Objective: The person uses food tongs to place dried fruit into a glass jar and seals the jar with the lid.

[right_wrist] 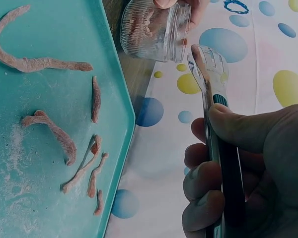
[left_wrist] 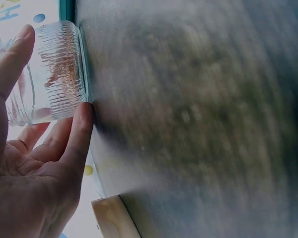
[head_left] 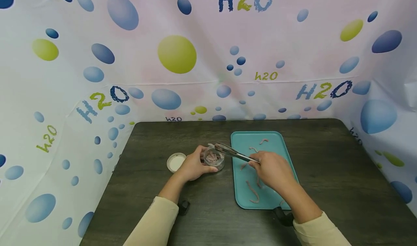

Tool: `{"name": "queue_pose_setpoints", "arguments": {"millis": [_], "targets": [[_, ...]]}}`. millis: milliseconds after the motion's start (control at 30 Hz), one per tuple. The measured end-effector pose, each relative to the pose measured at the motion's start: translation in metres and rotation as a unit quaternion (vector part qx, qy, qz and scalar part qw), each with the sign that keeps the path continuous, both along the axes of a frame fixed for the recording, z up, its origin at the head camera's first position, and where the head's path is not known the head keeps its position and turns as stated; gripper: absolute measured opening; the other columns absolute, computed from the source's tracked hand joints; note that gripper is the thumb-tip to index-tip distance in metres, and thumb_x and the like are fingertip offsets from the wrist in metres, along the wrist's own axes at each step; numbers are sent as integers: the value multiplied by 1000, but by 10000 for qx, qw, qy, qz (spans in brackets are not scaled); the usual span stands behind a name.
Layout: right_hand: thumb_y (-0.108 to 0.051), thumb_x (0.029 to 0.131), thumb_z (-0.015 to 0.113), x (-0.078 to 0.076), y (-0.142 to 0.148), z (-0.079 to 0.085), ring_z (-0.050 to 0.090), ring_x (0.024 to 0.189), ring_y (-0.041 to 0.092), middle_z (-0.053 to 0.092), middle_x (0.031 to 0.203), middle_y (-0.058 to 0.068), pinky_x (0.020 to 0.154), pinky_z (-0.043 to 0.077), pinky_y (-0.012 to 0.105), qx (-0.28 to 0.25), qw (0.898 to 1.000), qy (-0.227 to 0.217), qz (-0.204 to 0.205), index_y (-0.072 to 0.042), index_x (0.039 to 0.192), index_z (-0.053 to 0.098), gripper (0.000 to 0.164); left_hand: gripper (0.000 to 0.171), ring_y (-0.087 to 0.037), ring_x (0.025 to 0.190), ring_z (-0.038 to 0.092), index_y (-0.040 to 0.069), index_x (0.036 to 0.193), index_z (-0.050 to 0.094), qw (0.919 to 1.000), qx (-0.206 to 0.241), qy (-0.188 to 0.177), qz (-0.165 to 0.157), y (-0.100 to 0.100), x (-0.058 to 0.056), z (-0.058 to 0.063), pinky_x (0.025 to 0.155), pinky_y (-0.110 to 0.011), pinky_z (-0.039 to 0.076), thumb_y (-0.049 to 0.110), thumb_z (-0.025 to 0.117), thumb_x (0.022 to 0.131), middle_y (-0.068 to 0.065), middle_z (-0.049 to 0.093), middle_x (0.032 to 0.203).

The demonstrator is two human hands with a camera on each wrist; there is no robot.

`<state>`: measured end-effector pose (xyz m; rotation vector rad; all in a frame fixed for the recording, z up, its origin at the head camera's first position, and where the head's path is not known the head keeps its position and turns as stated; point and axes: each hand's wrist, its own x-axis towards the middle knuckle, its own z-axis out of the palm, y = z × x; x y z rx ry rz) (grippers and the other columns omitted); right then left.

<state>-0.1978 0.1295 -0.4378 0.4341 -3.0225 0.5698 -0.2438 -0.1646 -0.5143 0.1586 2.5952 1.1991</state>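
Glass jar (left_wrist: 52, 47), mouth up, just left of the tray's left edge, only a narrow band of tabletop (head_left: 329, 159) between. Pinkish strips inside it.

Left hand (head_left: 193, 166): partly spread, thumb on one side of the jar and fingers on the other, gripping its wall.

Right hand (head_left: 273, 169): fingers curled round metal tongs (head_left: 232, 152), their tips at the jar's rim. One strip lies along the tips in the right wrist view; firmness of pinch: cannot tell.

Teal tray (head_left: 242, 197): raised rim, far edge just short of the table's far edge; right forearm crosses its near right part. More strips (head_left: 252, 193) lie scattered on it, well apart in places.

Lid (head_left: 176, 162): flat, just left of the left hand; contact with the hand cannot be told. Wide stretches of tabletop extend right of the tray and nearer than the jar, between the forearms.
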Motion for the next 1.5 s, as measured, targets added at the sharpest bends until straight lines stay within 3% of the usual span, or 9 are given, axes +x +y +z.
{"name": "queue_pose_setpoints", "arguments": {"millis": [167,567,900,1100,1500], "targets": [[-24,101,78,0,1,0,57,65,12,81,121,12,52,39,28,-7,9999,-120,-89,-11,125,82,27,89,-37,133,69,15,157,44,10000,-48,45,-55,2,-1,0,110,-56,58,46,92,88,-22,61,153],[-24,102,78,2,9,2,54,61,11,81,121,16,52,39,28,-99,9999,-60,-87,-8,128,80,30,88,-36,134,68,17,157,44,10000,-63,8,-21,4,-3,-2,111,-56,58,47,91,89,-21,61,153],[-28,102,78,4,20,3,62,65,13,77,135,18,53,42,29,-68,9994,-170,-289,-10,135,77,37,90,-36,129,71,17,157,45,10000,-57,-18,4,4,-3,-2,111,-56,57,46,92,87,-23,61,153],[-30,101,79,4,28,3,77,82,27,75,136,22,60,56,37,-2,9995,-54,-325,-8,136,76,41,91,-36,131,70,16,158,44,9999,-104,-40,29,3,-3,-3,111,-57,57,47,92,87,-23,60,153],[-40,99,81,4,55,4,78,90,37,73,137,25,62,61,47,149,9980,28,-610,-5,137,73,53,90,-36,131,69,18,157,45,9998,-172,12,76,2,-2,0,111,-58,57,47,93,87,-22,62,153]]}}
